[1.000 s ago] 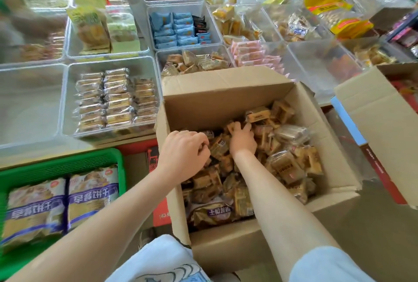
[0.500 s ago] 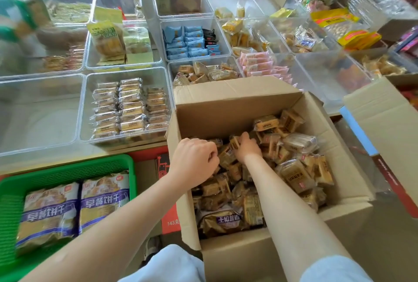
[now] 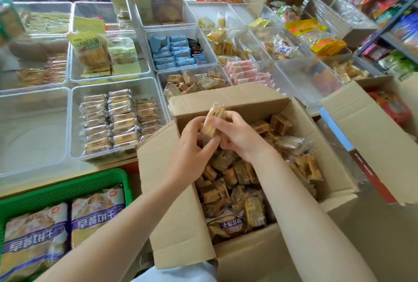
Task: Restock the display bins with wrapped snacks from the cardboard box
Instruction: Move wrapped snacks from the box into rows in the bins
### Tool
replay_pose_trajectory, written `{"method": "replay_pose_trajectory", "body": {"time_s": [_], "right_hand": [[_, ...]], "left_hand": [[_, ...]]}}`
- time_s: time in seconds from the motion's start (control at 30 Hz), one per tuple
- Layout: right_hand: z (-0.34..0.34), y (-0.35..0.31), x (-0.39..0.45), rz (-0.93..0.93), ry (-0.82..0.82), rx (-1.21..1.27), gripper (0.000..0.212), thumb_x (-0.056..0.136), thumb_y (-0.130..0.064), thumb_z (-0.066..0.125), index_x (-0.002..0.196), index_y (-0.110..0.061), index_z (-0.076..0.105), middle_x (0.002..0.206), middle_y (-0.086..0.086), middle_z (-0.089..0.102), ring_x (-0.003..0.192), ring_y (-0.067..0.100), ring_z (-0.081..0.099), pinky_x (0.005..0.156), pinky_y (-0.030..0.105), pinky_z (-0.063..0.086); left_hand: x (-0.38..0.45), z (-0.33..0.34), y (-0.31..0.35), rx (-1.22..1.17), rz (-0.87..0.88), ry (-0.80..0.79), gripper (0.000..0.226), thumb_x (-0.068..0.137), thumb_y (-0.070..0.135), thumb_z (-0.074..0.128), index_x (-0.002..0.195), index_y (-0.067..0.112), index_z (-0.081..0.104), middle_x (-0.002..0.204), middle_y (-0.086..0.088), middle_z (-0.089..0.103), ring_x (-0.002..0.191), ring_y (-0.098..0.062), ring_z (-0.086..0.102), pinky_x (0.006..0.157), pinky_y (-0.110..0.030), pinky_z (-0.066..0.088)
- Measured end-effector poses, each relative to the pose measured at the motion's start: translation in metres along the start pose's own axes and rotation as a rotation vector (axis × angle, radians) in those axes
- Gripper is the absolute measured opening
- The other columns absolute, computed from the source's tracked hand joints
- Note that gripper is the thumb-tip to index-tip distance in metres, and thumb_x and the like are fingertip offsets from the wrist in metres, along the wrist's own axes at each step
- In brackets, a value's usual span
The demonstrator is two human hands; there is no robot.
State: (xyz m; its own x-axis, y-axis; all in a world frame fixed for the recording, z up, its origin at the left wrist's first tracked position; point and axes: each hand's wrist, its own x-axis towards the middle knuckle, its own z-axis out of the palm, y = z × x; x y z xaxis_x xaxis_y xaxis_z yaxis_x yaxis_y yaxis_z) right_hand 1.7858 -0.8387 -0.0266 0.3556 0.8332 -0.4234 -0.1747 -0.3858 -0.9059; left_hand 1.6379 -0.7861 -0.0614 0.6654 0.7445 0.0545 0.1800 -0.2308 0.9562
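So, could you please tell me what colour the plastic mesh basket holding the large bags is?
Green plastic mesh basket, clearest in the head view.

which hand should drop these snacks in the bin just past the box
Left. The left hand grips the wrapped snacks from below; the right hand only pinches them. The bin lies straight ahead.

Open-topped cardboard box (image 3: 237, 105) gives clear entry from above; raised back flap (image 3: 226, 98) stands between it and the bin of tan snacks (image 3: 194, 81). Large clear bin (image 3: 34, 128) at left is bare inside. Second box's flap (image 3: 366, 137) crowds the right side.
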Motion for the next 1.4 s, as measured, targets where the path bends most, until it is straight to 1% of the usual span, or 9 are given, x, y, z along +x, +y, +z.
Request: {"method": "replay_pose_trajectory", "body": {"time_s": [0.13, 0.27, 0.4, 0.53, 0.67, 0.8, 1.03, 1.23, 1.4], "right_hand": [[0.043, -0.027, 0.009, -0.069, -0.041, -0.087, 0.064, 0.086, -0.067, 0.06, 0.133, -0.025, 0.05, 0.086, 0.008, 0.06, 0.062, 0.013, 0.051, 0.059, 0.026, 0.046], [0.096, -0.037, 0.035, -0.041, -0.052, -0.05, 0.048, 0.095, -0.046, 0.064, 0.129, -0.014, 0.05, 0.101, 0.009, 0.066, 0.073, 0.016, 0.064, 0.064, 0.03, 0.053], [0.15, -0.042, 0.071, -0.116, 0.025, -0.173, 0.036, 0.096, -0.025, 0.067, 0.126, -0.012, 0.053, 0.114, 0.006, 0.069, 0.101, 0.017, 0.07, 0.076, 0.028, 0.058], [0.167, -0.045, 0.124, -0.305, 0.147, -0.666, 0.028, 0.089, -0.023, 0.076, 0.114, -0.019, 0.063, 0.1, -0.007, 0.066, 0.091, 0.01, 0.063, 0.078, 0.02, 0.051], [0.183, -0.035, 0.182, -0.375, 0.141, -1.188, 0.025, 0.09, -0.012, 0.068, 0.113, -0.021, 0.063, 0.107, -0.001, 0.066, 0.101, 0.019, 0.057, 0.085, 0.033, 0.047], [0.206, -0.009, 0.219, -0.282, 0.084, -1.762, 0.024, 0.091, 0.0, 0.053, 0.106, -0.018, 0.059, 0.109, 0.006, 0.066, 0.109, 0.029, 0.057, 0.094, 0.043, 0.042], [0.227, 0.037, 0.226, -0.12, -0.055, -1.808, 0.02, 0.092, 0.006, 0.058, 0.108, -0.005, 0.062, 0.123, 0.014, 0.045, 0.11, 0.034, 0.052, 0.09, 0.044, 0.048], [0.206, 0.038, 0.224, -0.048, -0.076, -1.726, 0.027, 0.092, 0.005, 0.057, 0.113, -0.011, 0.065, 0.12, 0.01, 0.05, 0.109, 0.031, 0.055, 0.087, 0.041, 0.052], [0.214, 0.028, 0.223, -0.132, -0.016, -1.924, 0.03, 0.092, -0.002, 0.057, 0.118, -0.016, 0.061, 0.12, 0.007, 0.061, 0.12, 0.029, 0.048, 0.096, 0.041, 0.04]], "left_hand": [[0.019, -0.058, 0.011, -0.371, -0.219, 0.136, 0.022, 0.103, 0.028, 0.054, 0.123, 0.021, 0.051, 0.101, -0.009, 0.07, 0.088, -0.025, 0.072, 0.069, -0.037, 0.062], [0.035, -0.114, -0.002, -0.751, -0.366, 0.223, 0.013, 0.106, 0.026, 0.045, 0.117, 0.023, 0.051, 0.096, -0.011, 0.073, 0.079, -0.027, 0.072, 0.066, -0.038, 0.061], [0.05, -0.147, -0.034, -0.36, -0.296, 0.298, 0.007, 0.104, 0.024, 0.049, 0.103, 0.026, 0.055, 0.105, -0.008, 0.066, 0.09, -0.018, 0.07, 0.081, -0.041, 0.06], [0.062, -0.185, -0.097, 0.15, -0.288, 0.242, 0.024, 0.102, 0.027, 0.051, 0.122, 0.019, 0.061, 0.126, 0.001, 0.052, 0.12, -0.013, 0.049, 0.099, -0.03, 0.04], [0.053, -0.193, -0.169, 0.645, -0.274, -0.035, 0.052, 0.102, 0.041, 0.047, 0.151, 0.023, 0.041, 0.16, -0.002, 0.033, 0.148, -0.021, 0.027, 0.12, -0.042, 0.022], [0.034, -0.189, -0.216, 0.945, -0.259, -0.277, 0.058, 0.104, 0.052, 0.028, 0.158, 0.031, 0.023, 0.169, -0.002, 0.01, 0.156, -0.025, 0.001, 0.124, -0.048, 0.005], [0.034, -0.186, -0.223, 0.949, -0.249, -0.266, 0.062, 0.103, 0.058, 0.022, 0.159, 0.031, 0.02, 0.169, -0.001, 0.005, 0.156, -0.025, -0.004, 0.125, -0.05, 0.002], [0.033, -0.186, -0.224, 0.945, -0.246, -0.262, 0.062, 0.103, 0.058, 0.022, 0.159, 0.03, 0.021, 0.169, -0.002, 0.006, 0.156, -0.026, -0.004, 0.124, -0.051, 0.001], [0.034, -0.186, -0.224, 0.947, -0.242, -0.259, 0.063, 0.103, 0.058, 0.025, 0.159, 0.029, 0.023, 0.169, -0.003, 0.007, 0.156, -0.026, -0.002, 0.124, -0.051, 0.002]]}}
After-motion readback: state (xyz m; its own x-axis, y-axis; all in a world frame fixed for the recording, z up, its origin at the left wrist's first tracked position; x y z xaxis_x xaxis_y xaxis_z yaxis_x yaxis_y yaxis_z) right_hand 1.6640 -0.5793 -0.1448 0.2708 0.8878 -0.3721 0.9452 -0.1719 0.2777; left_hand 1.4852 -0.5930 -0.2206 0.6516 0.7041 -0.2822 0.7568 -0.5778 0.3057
